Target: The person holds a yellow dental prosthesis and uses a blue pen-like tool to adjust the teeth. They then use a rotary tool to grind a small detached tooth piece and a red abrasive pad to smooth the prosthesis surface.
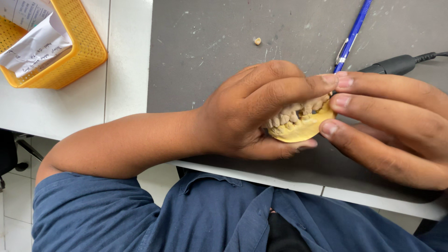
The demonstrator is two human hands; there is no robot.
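Both hands meet above the grey worktop (210,56) near its front edge, left hand (247,112) and right hand (392,126) fingers closed around the yellow dental cast (301,123); open surface lies behind.

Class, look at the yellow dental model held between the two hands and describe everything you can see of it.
The dental model is a cast of a jaw: a smooth, rounded pale-yellow base with a row of paler, beige teeth along its top. It looks like plaster or stone, matt and hard. It is held above the grey mat, teeth facing up and away. The left hand wraps over its left side, hiding part of it; the right hand pinches its right edge with its fingertips.
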